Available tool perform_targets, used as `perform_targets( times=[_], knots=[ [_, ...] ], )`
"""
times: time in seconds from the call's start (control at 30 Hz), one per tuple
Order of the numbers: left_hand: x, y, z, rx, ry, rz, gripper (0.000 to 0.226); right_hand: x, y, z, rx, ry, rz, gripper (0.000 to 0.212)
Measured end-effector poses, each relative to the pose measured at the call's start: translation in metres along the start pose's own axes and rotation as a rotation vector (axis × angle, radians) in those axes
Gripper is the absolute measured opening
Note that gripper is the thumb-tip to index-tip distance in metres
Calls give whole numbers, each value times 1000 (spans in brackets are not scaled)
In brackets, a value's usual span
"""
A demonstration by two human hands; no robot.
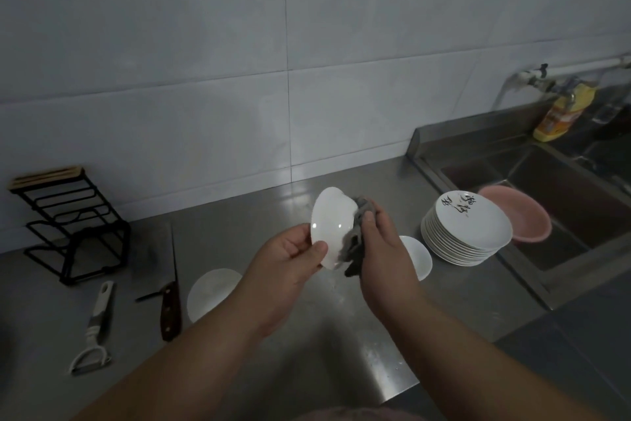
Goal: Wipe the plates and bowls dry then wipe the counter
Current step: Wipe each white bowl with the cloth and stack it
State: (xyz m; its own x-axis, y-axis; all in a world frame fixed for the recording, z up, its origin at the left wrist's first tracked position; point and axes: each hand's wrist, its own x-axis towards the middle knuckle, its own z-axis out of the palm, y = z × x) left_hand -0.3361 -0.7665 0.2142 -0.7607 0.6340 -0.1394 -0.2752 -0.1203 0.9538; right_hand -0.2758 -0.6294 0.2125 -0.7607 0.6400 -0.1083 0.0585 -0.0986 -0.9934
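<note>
My left hand grips a small white plate by its lower edge, tilted on its side above the steel counter. My right hand holds a grey cloth pressed against the plate's right face. A stack of several white plates with black writing on the top one stands to the right, by the sink. One white dish lies behind my right hand, and another white dish lies to the left, partly hidden by my left forearm.
A black wire rack stands at the far left. A cleaver and a peeler lie on the counter's left part. The sink on the right holds a pink basin; a yellow bottle and a tap stand behind it.
</note>
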Motion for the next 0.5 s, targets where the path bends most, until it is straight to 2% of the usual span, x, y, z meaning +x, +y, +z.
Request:
perform_targets(
  times=[0.13, 0.27, 0.4, 0.5],
  knots=[
    [10, 25, -4, -91, 10, -132, 42, 11, -12, -17, -80, -125, -166, 31],
    [13, 31, -6, -115, -10, -185, 32, 14, -15, -21, -149, -178, -248, 36],
    [9, 14, 5, -201, 84, -102, 24, 4, -12, -9, -191, -82, -221, 33],
    [6, -6, 16, -224, 152, -19, 27, -12, -2, 7, -149, -11, -89, 46]
  ],
)
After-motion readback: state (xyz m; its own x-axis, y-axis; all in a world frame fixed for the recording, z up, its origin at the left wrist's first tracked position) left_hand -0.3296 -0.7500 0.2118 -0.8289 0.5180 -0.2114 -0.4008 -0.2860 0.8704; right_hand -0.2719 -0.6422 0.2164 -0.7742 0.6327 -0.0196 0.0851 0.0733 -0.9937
